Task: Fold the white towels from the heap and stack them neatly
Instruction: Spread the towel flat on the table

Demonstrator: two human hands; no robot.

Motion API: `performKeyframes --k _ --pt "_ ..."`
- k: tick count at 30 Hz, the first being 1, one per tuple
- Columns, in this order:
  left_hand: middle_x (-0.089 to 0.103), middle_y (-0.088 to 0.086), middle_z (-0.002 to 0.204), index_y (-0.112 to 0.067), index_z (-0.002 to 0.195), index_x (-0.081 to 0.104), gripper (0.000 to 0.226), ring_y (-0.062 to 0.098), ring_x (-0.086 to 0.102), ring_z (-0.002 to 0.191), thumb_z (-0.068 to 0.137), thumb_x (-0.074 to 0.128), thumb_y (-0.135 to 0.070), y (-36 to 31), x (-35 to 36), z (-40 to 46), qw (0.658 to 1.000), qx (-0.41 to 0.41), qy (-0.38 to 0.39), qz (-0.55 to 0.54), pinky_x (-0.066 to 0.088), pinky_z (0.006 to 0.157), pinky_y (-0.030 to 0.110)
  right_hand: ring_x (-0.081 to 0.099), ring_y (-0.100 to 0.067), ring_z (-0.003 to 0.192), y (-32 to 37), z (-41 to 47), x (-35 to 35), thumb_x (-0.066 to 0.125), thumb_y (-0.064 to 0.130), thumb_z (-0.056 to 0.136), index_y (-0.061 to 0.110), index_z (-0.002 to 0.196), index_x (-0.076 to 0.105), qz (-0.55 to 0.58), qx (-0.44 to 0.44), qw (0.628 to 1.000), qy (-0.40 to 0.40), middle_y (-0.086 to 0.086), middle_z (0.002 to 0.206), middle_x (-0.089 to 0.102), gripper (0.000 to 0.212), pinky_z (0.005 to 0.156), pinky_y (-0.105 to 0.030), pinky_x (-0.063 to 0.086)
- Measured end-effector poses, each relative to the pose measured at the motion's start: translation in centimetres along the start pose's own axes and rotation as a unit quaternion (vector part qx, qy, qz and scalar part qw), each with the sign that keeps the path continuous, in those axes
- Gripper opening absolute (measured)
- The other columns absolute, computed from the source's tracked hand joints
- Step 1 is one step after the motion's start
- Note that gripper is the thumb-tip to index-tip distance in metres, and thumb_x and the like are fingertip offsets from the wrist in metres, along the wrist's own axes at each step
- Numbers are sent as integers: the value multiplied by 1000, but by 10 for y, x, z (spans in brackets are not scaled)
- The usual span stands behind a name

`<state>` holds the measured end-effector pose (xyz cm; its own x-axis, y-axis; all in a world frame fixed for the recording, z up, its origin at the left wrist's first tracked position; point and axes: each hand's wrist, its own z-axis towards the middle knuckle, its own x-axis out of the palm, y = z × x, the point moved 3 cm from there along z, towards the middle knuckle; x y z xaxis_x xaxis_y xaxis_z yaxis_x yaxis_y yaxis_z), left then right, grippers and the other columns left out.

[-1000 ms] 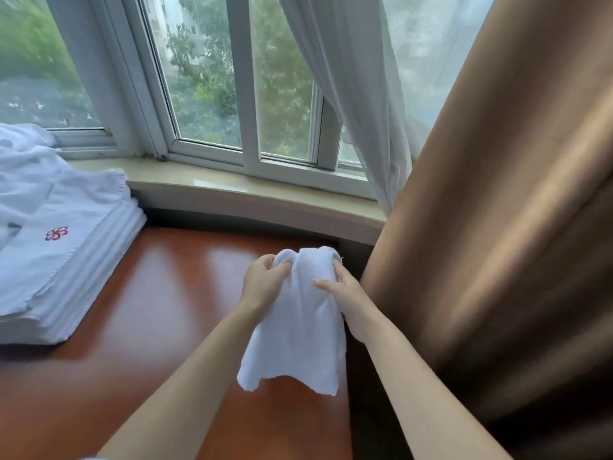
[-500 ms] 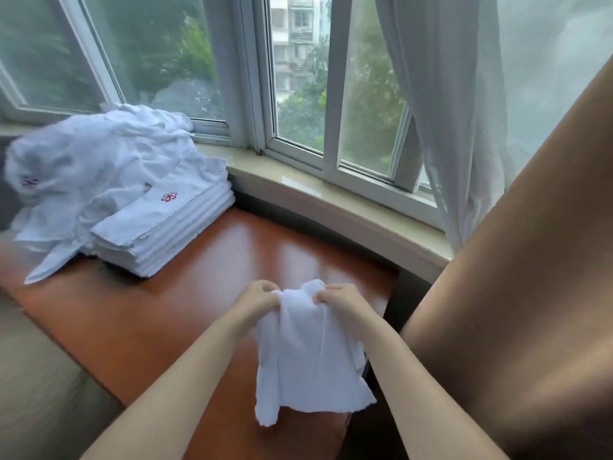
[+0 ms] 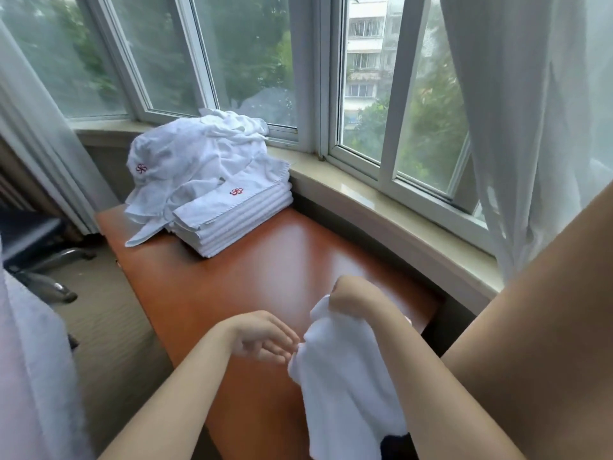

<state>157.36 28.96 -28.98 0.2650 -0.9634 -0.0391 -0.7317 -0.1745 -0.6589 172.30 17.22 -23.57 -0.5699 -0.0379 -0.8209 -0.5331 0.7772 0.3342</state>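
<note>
Behind your worktop (image 3: 272,277) a bay window (image 3: 252,61) looks out on blurred trees and a pale apartment block, with a sheer curtain (image 3: 517,111) hanging at the right and a tan drape (image 3: 547,327) filling the lower right corner.

No readable writing shows anywhere. The only marks are small red pinwheel-like emblems: one on the top of the folded stack (image 3: 232,220), one on the loose heap (image 3: 195,157) slumped behind it against the sill (image 3: 381,207). Part of the heap spills over the stack's left end, so you cannot see where one ends and the other starts.

Your right hand (image 3: 358,297) is curled closed on the upper corner of the white towel (image 3: 345,376), which hangs above the near right part of the worktop. Your left hand (image 3: 262,336) has its fingers mostly straight and relaxed, their tips at the towel's left edge; whether they pinch it or only touch is hard to make out through motion blur. The towel's lower edge runs out of view at the bottom, and any emblem on it is hidden.

At far left a soft white blur (image 3: 33,376) covers the edge, and a chair base (image 3: 49,260) on the carpet is only partly visible.
</note>
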Motion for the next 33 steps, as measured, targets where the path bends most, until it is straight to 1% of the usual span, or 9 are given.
performKeyframes --k 3,6,9,12,18,23,27,30,33 --pt "69 20 98 9 113 60 26 27 70 78 90 48 16 -31 -41 16 980 85 -81 -162 60 63 30 47 -28 115 33 32 -22 51 22 88 18 109 61 -69 -91 974 -198 -5 118 52 24 82 -32 35" --pt "63 21 99 2 109 57 21 30 66 79 92 49 11 -54 -83 37 951 127 -156 -235 60 57 30 12 -26 140 46 76 -13 55 22 84 36 142 33 -47 -119 963 -236 -3 155 8 63 112 -46 12" --pt "58 20 91 1 106 54 15 31 62 75 94 46 5 -45 -107 67 951 91 -175 -236 58 62 34 23 -29 139 13 120 37 55 26 86 34 147 23 61 34 986 -150 -6 155 15 69 110 -46 25" --pt "57 20 91 2 105 54 13 30 60 76 94 48 3 -22 -111 104 964 15 -157 -216 55 69 36 37 -35 133 -27 137 101 52 26 92 22 153 12 222 193 955 -45 -13 154 21 73 106 -43 36" --pt "56 23 108 3 119 50 25 29 61 82 95 53 -5 -12 -100 158 971 -39 -77 -223 55 73 37 44 -33 131 -49 156 129 59 25 91 15 154 11 335 295 879 -168 -11 156 23 79 101 -40 41" --pt "54 22 121 -8 131 48 44 35 59 105 94 60 -29 -15 -87 182 973 -67 -40 -219 53 81 43 60 -34 107 -48 162 115 57 23 86 7 117 58 347 354 862 -105 -15 116 63 34 91 -39 51" --pt "48 27 135 -20 143 35 73 42 49 123 88 53 -63 -20 -84 186 955 -74 -10 -286 46 89 56 51 -26 88 -11 152 82 46 24 78 22 61 49 302 160 894 -291 4 75 52 18 79 -30 41" --pt "60 21 126 -17 135 48 76 39 56 118 82 53 -71 -29 -86 176 924 -48 41 -377 47 92 56 53 -9 93 16 133 73 49 10 73 30 83 64 453 -24 887 -88 13 97 63 26 79 -20 40" --pt "65 11 97 -9 105 63 31 25 62 97 91 55 -36 -35 -84 146 901 -1 77 -427 49 88 40 48 4 89 19 109 73 48 8 71 35 108 66 318 -78 932 155 18 109 58 48 74 -18 36"
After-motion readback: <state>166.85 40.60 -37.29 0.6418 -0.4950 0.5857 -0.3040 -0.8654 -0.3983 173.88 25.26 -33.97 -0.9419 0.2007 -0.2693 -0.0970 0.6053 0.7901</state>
